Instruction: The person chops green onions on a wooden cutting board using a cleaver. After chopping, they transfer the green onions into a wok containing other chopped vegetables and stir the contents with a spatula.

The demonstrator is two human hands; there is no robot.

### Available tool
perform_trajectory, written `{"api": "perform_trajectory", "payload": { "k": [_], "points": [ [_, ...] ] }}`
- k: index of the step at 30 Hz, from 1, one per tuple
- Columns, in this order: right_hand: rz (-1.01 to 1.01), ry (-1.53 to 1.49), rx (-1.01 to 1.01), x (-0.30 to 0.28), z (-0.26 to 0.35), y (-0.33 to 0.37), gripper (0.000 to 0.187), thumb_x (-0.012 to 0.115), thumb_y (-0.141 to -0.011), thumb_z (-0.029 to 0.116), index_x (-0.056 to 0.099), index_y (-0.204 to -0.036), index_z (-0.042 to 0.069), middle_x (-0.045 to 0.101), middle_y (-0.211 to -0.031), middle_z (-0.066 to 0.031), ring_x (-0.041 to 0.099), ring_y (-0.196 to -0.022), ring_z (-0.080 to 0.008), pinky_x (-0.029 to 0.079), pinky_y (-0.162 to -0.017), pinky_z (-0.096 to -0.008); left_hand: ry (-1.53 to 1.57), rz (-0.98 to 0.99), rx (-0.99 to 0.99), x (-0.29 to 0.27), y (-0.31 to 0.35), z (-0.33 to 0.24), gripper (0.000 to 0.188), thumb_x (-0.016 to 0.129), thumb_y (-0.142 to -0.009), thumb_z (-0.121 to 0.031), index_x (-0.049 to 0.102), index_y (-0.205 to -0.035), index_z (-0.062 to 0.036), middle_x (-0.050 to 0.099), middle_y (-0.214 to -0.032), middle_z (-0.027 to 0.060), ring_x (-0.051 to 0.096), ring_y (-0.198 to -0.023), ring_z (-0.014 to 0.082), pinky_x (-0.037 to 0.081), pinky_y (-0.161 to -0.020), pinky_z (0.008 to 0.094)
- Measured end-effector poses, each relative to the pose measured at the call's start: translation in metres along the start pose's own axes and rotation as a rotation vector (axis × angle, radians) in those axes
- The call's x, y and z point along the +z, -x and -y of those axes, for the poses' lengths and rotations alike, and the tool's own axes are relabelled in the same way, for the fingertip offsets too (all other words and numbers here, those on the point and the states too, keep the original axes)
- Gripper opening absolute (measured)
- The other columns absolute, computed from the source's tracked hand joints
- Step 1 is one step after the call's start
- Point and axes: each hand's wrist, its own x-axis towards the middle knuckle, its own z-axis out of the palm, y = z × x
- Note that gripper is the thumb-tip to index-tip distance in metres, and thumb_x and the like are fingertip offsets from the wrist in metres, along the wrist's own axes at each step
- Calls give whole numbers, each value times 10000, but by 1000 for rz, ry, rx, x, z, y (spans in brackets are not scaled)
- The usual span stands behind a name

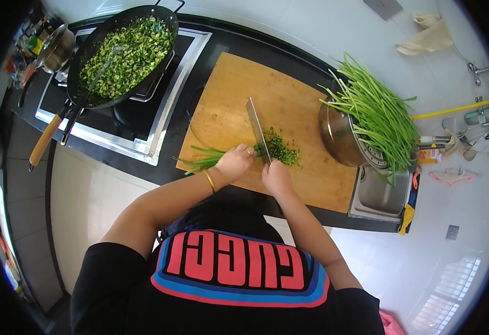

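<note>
Some greens (206,162) under left hand (235,164), knife (259,130), handle hidden

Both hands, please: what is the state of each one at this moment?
Left hand: closed, holding the greens down.
Right hand: closed, holding the knife.

Bare hands near each other, both arms reaching forward

The left arm (172,201), bare below a short black fabric sleeve (109,273), bends at the elbow and slants forward and rightward. The left hand (236,162) is turned knuckles up, fingers curled (a smooth gold-coloured bangle (209,181) circles its wrist). The right arm (310,222), straighter, slants forward and leftward; the right hand (276,177) is folded into a grip beside the left fingers.
</note>
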Motion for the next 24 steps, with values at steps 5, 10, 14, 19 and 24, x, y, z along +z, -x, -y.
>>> {"api": "perform_trajectory", "payload": {
  "k": [5,10,14,19,24],
  "points": [
    [46,-100,25,-8,-18,-6,246,514,-806,172,583,-751,-57,594,-714,-257,591,-697,-408,477,-642,-465,84,-150,97,10,11,14,253,546,-703,-61,594,-937,21,568,-928,101,566,-825,246,488,-733,325],
    [62,-35,-34,-40,-14,19,271,521,-804,172,584,-723,-79,579,-688,-270,579,-688,-427,466,-633,-464,106,-172,-13,16,12,6,218,550,-710,-48,598,-911,21,565,-931,104,566,-832,248,489,-721,325],
    [168,30,-20,-46,-20,29,280,511,-812,167,574,-718,-90,574,-685,-282,577,-683,-432,463,-634,-464,122,-199,-58,16,10,1,191,552,-718,-43,599,-895,14,561,-917,96,565,-828,249,488,-713,326],
    [226,-4,60,-41,-30,30,281,505,-818,166,572,-721,-90,576,-686,-282,578,-679,-431,462,-630,-464,151,-211,-43,15,10,3,186,556,-718,-43,598,-891,12,554,-902,91,562,-814,246,488,-704,324],
    [233,-61,106,-57,-17,33,273,506,-820,165,573,-734,-86,576,-681,-276,582,-682,-424,463,-629,-467,142,-234,-37,14,10,4,179,566,-711,-40,595,-880,12,552,-907,84,561,-806,236,489,-699,321]
  ]
}}
